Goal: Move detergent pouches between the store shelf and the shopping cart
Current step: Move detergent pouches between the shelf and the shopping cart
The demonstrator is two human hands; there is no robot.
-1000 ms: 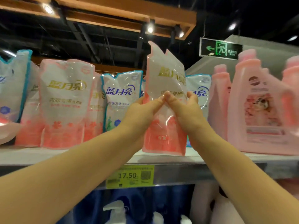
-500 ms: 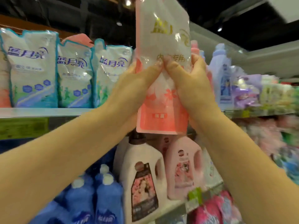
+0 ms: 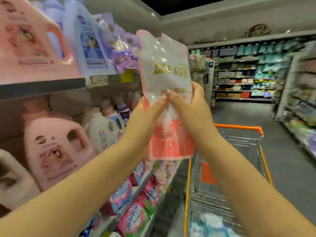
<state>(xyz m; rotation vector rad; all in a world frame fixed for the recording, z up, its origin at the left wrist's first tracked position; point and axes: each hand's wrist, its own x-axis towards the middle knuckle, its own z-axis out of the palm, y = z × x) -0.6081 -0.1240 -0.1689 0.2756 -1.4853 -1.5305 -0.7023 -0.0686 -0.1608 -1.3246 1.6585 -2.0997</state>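
A pink and white detergent pouch point(image 3: 166, 71) with gold lettering stands upright in the air in front of me. My left hand point(image 3: 145, 122) grips its left side and my right hand point(image 3: 191, 115) grips its right side, thumbs meeting on its front. The pouch is off the store shelf point(image 3: 42, 87), which runs along my left. A wire shopping cart point(image 3: 239, 134) with an orange rim stands below and to the right of the pouch. Light blue and white packs point(image 3: 210, 223) lie in the cart's near end.
Pink and white detergent jugs point(image 3: 56, 147) fill the shelves on the left, with pink bags point(image 3: 133, 211) on the lowest shelf. An aisle with a grey floor point(image 3: 282, 151) runs ahead, with stocked shelves point(image 3: 248, 72) at the back and on the right.
Both hands have carried the pouch off the shelf and to the right. My view has swung from the pouch shelf to the aisle, and the cart has come into view.
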